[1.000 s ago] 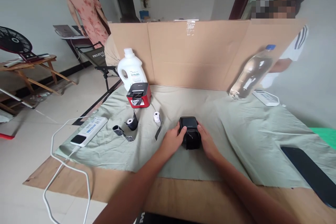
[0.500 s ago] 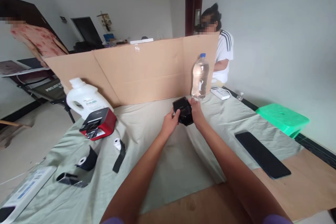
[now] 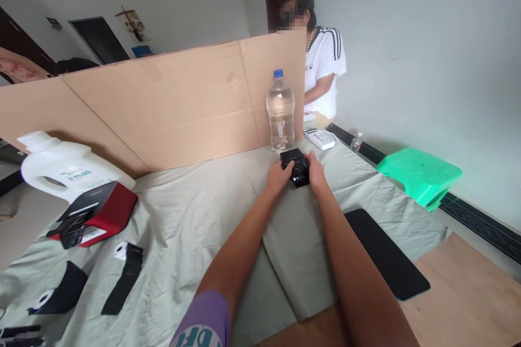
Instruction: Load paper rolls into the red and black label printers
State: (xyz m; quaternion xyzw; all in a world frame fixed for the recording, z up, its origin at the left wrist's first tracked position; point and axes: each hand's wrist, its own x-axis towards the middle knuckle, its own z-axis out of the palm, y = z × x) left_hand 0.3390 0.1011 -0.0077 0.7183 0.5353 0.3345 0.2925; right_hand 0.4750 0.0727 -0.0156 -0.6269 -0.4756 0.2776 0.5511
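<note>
We hold a small black device between both hands, near the far edge of the cloth, just in front of a clear bottle with a blue cap. The fingers of our left hand are closed on its left side, thumb over the near face; those of our right hand press its right side. We cannot tell whether its base touches the cloth. Behind the bottle stands a cardboard panel; to its right lies a white flat unit. Beside our right forearm, a dark slab lies flat. Well to our left, a red-and-black box sits before a white jug, with a black-tailed roll nearer us. Past the surface we see a green stool.
</note>
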